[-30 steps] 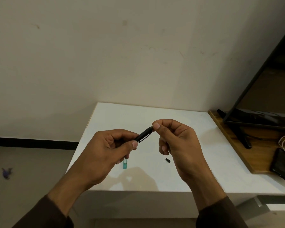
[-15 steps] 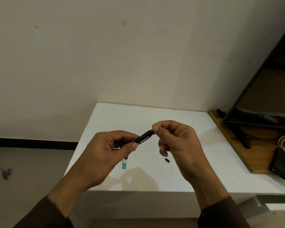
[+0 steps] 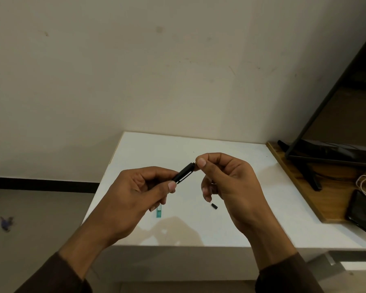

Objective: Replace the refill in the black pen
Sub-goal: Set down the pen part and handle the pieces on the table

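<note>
Diagonally held black pen (image 3: 183, 173) — top end up-right, between both hands.

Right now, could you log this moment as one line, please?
left hand: holds black pen | right hand: pinches pen's end | small black piece: on table

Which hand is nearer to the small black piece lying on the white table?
Right. The right hand hovers just above the small black piece; the left hand is farther off, leftward.

Black pen (image 3: 183, 172) tilted, btwn both hands.
</note>
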A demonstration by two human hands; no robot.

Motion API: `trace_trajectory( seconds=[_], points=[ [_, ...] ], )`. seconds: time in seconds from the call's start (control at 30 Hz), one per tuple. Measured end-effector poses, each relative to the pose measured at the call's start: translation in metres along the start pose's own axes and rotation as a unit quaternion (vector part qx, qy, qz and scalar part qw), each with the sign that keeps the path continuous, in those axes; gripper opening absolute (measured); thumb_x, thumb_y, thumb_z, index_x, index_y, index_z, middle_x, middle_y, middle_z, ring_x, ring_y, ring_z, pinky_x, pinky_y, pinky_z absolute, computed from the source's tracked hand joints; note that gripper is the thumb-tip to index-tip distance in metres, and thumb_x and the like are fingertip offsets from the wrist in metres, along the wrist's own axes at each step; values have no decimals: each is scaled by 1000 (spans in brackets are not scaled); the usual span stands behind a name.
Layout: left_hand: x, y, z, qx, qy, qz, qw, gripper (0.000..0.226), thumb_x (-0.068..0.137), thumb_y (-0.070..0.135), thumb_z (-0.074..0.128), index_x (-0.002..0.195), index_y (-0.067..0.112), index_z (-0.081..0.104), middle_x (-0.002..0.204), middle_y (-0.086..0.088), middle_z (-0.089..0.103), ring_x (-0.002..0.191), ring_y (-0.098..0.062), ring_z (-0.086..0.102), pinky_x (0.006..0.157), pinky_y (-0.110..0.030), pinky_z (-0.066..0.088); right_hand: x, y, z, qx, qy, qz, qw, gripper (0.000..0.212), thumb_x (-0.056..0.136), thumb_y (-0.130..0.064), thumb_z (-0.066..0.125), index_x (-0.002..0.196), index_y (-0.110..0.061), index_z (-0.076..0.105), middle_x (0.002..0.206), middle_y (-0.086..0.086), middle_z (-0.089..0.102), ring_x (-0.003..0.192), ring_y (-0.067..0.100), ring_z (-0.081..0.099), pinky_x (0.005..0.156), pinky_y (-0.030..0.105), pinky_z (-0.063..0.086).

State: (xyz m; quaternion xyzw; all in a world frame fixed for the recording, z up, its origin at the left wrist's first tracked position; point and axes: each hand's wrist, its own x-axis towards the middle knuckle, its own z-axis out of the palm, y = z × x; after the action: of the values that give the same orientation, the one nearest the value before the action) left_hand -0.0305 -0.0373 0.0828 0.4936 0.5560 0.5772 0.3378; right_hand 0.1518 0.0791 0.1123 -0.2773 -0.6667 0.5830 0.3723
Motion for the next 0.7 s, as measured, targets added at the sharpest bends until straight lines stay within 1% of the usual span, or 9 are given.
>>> trace_trajectory(
  seconds=[0.1, 0.3, 0.5, 0.63, 0.7],
  points=[
    [0, 1, 0, 8, 3, 2, 1000, 18, 92, 22, 72, 106, 28, 82, 64, -1, 66, 56, -9, 52, 58, -23, 48, 0, -1, 1, -2, 1, -2, 1000, 14, 97, -23, 69, 90, -14, 77, 62, -10, 68, 46, 17, 58, 51, 24, 50],
    [0, 2, 0, 12, 7, 3, 1000, 18, 93, 19, 72, 105, 28, 83, 65, -1, 66, 57, -10, 52, 58, -24, 47, 0, -2, 3, 4, 1, 2, 1000, 15, 96, -25, 69, 90, -13, 76, 61, -10, 67, 46, 18, 57, 50, 25, 49],
    [1, 1, -1, 7, 9, 3, 1000, 18, 92, 18, 73, 105, 27, 83, 65, -1, 66, 57, -11, 51, 59, -25, 47, -1, -1, 4, 3, 0, 5, 1000, 18, 95, -27, 70, 94, -10, 76, 62, -5, 68, 47, 18, 58, 52, 29, 51],
    [1, 0, 0, 6, 10, 3, 1000, 18, 92, 18, 73, 104, 27, 83, 65, -1, 66, 57, -10, 52, 58, -25, 47, -1, -2, 3, 1, 0, 6, 1000, 15, 96, -24, 69, 92, -12, 76, 64, -6, 69, 47, 18, 59, 52, 26, 51],
    [0, 0, 0, 11, 11, 3, 1000, 18, 92, 19, 73, 105, 28, 83, 65, 0, 66, 57, -9, 52, 58, -24, 48, -1, -2, 3, 2, 0, 8, 1000, 15, 96, -24, 69, 92, -12, 76, 64, -4, 69, 47, 18, 59, 52, 27, 51]
  ],
)
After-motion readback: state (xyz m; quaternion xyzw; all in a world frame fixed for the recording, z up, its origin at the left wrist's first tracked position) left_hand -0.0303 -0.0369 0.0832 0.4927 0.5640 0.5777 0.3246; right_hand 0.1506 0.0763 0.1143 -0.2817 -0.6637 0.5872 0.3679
